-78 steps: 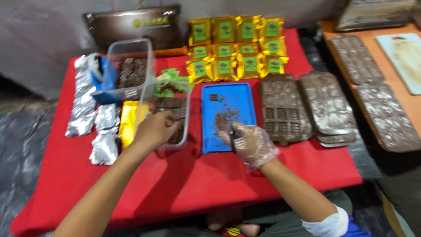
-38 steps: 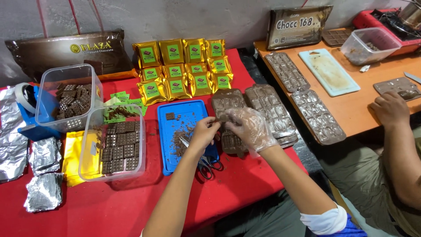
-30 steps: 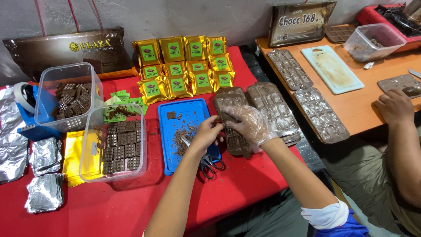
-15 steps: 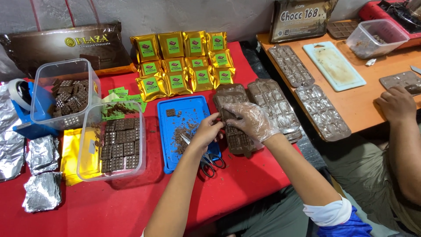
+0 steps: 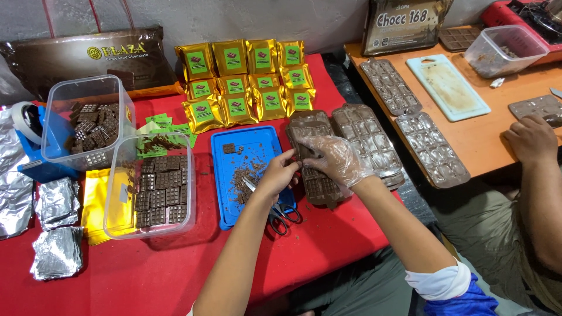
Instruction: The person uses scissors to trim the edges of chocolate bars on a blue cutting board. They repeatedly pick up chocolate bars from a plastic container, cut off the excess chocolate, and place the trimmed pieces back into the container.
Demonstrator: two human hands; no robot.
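My right hand (image 5: 338,159), in a thin clear glove, lies over a stack of brown-filled chocolate moulds (image 5: 319,187) and grips the top one. My bare left hand (image 5: 277,177) meets it from the left, its fingertips pinching that mould's near-left edge. Under my left wrist lie scissors (image 5: 284,215), half on the blue tray (image 5: 228,208), which holds chocolate crumbs and one small square. Left of the tray stands a clear tub of chocolate squares (image 5: 157,193).
A second clear tub (image 5: 88,120) and foil sheets (image 5: 55,254) sit on the left of the red cloth. Gold packets (image 5: 246,79) line the back. More moulds (image 5: 369,137) lie to the right. Another person's hand (image 5: 530,137) rests on the orange table.
Both hands have left the blue tray and tub and come together on the mould stack. The scissors now lie on the tray edge. Over the last second the hands barely shifted.
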